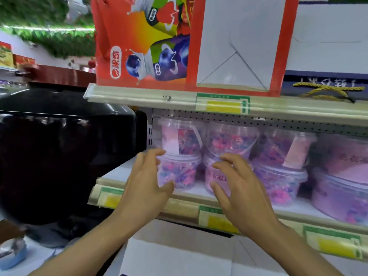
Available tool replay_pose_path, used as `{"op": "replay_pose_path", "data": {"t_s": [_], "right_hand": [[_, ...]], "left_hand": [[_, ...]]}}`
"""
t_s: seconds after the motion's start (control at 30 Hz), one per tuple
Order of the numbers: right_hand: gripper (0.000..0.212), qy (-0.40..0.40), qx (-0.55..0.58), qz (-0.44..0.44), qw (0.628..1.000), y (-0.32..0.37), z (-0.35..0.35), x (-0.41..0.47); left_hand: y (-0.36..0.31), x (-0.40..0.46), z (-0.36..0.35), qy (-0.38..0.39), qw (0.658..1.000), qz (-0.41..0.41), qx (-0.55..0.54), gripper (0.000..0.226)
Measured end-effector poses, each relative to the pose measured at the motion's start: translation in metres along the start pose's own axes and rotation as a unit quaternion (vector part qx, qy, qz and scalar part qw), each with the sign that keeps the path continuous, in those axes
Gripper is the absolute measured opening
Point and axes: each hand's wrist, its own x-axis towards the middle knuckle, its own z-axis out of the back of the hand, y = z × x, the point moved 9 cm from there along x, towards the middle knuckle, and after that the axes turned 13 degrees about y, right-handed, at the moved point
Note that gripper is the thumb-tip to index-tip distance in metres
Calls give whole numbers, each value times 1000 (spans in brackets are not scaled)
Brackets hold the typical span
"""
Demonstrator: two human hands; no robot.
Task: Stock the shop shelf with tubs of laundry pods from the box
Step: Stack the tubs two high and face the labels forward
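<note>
Clear tubs of pink, blue and purple laundry pods stand two high on the shop shelf [185, 208]. My left hand [145, 180] is spread at the left side of the lower left tub [183, 172], fingers curved near its lid, thumb low by its wall. An upper tub [179, 136] sits on top of it. My right hand [245, 188] hovers with spread fingers in front of the second lower tub [221, 177], under another upper tub [231, 138]. Neither hand clearly grips a tub. A pale cardboard box flap [179, 255] lies below my arms.
Further right stand another stack [278, 180] and a larger purple tub [342, 196]. The shelf above carries a red drinks carton [143, 46]. A big black rounded object [59, 156] adjoins the shelf's left end. Yellow price tags [223, 222] line the shelf edges.
</note>
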Motion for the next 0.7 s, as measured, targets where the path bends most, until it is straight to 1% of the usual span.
{"op": "replay_pose_path", "data": {"t_s": [0.07,0.17,0.27,0.33,0.4,0.47,0.6,0.7], "right_hand": [[28,-4,-19,-8,1000,14,-13,13],[29,-10,-47,-34,998,29,-28,28],[34,7,-102,-75,992,35,-43,40],[41,21,-142,-112,983,34,-49,44],[44,25,-156,-124,980,34,-51,47],[48,36,-154,-115,981,33,-53,48],[54,63,-127,-98,985,27,-57,51],[52,63,-111,-89,988,26,-57,50]], "left_hand": [[20,16,7,16,1000,-4,-7,65],[47,40,1,91,995,-3,-46,77],[57,55,-15,188,976,-6,-112,83],[61,61,-21,218,962,-9,-164,82],[67,66,-24,218,954,-2,-204,78],[72,69,-26,213,951,4,-224,74],[74,68,-22,199,953,6,-229,69],[81,70,-20,190,958,19,-215,64]]}}
